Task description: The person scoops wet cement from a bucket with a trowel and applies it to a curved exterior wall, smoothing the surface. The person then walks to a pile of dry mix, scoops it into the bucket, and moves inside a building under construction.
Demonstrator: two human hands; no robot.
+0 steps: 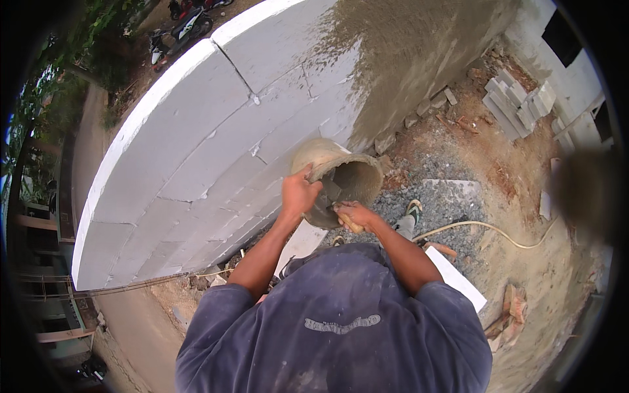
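In front of me a mortar-caked bucket (367, 171) is tilted on its side with its mouth turned toward me, close against the block wall. My left hand (300, 195) is closed on the near left of its rim. My right hand (354, 213) is wrapped around the wooden handle (352, 224) of a trowel at the mouth's lower edge. The trowel's blade reaches into the bucket and only partly shows. Wet grey mortar coats the inside. Pale block wall (196, 164) stands to the left, and grey render (419, 52) covers its far part.
Gravel (452, 229) and sandy ground lie to my right, crossed by a pale hose (488, 223). A white board (458, 280) lies near my right side. Stacked blocks (519, 103) stand at the far right. Beyond the wall are a road (88, 144) and parked motorbikes (190, 26).
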